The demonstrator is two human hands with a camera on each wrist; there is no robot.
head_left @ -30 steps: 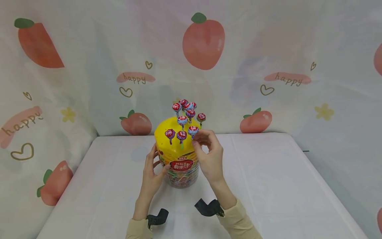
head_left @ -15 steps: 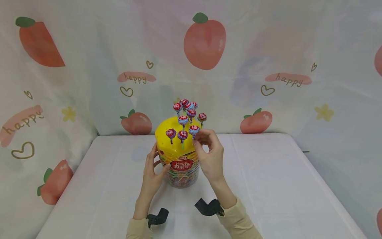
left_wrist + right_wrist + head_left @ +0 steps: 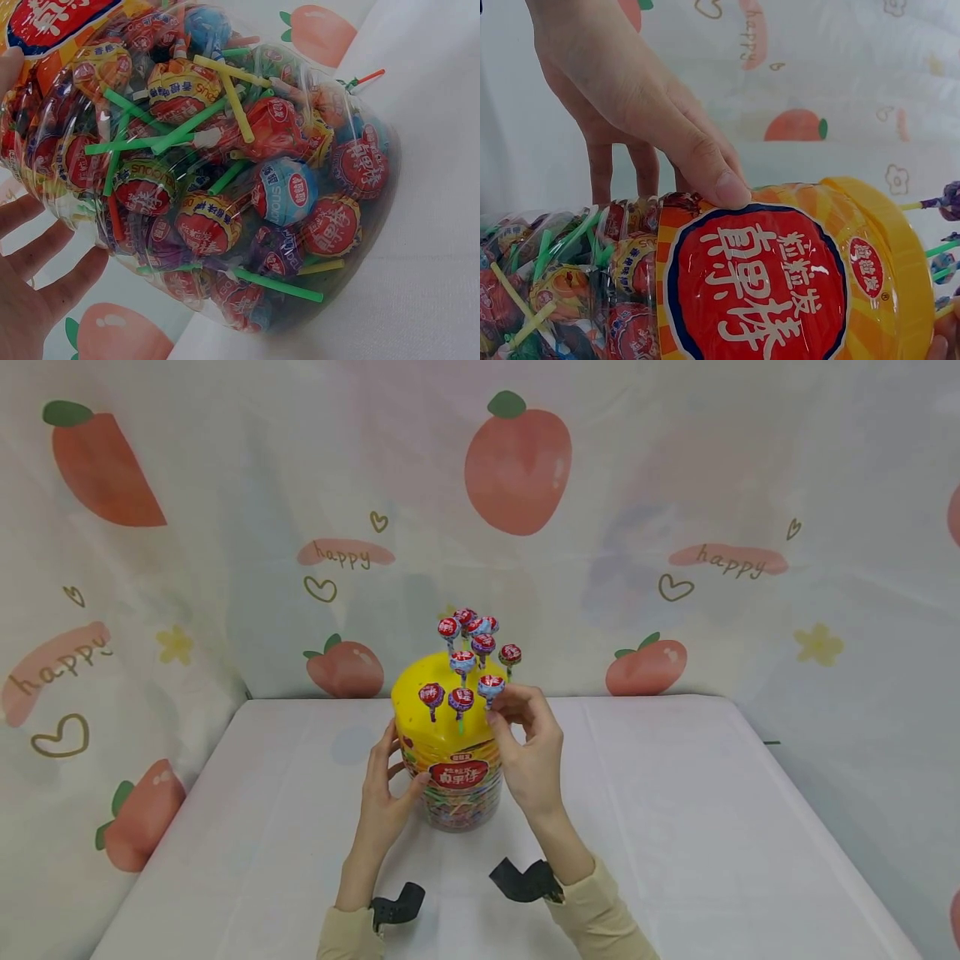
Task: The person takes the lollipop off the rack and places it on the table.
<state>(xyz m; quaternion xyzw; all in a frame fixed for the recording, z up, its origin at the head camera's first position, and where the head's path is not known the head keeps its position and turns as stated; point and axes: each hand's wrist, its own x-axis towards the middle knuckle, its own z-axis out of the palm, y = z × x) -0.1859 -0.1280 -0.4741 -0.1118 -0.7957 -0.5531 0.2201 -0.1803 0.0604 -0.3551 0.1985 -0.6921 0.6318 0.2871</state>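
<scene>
A clear plastic tub of wrapped lollipops with a yellow domed lid (image 3: 450, 752) stands upright on a white-covered table (image 3: 675, 827), its long axis vertical and its lid up, near the middle of the table's width and closer to the far edge than to the near one. The red oval label (image 3: 458, 774) on the tub's side faces the person. Several lollipops are stuck by their sticks into the lid and stand heads up, some leaning a little.

The left hand (image 3: 384, 793) rests against the left side of the tub with fingers spread and nearly straight and the thumb tip pressed on the wall beside the label; the right wrist view shows that thumb (image 3: 712, 176) on the label's edge. The right hand (image 3: 528, 752) is raised at the tub's right shoulder, its fingertips curled together and pinching the stick of a lollipop in a blue and red wrapper (image 3: 491, 686) at the front right of the lid; that lollipop's head points up.

In the left wrist view the tub's wall (image 3: 225, 172) shows a dense pile of wrapped lollipops with green, yellow and orange sticks lying every way.

A pale curtain printed with peaches, hearts and the word "happy" (image 3: 720, 560) hangs behind the table's far edge and along its left and right sides.
</scene>
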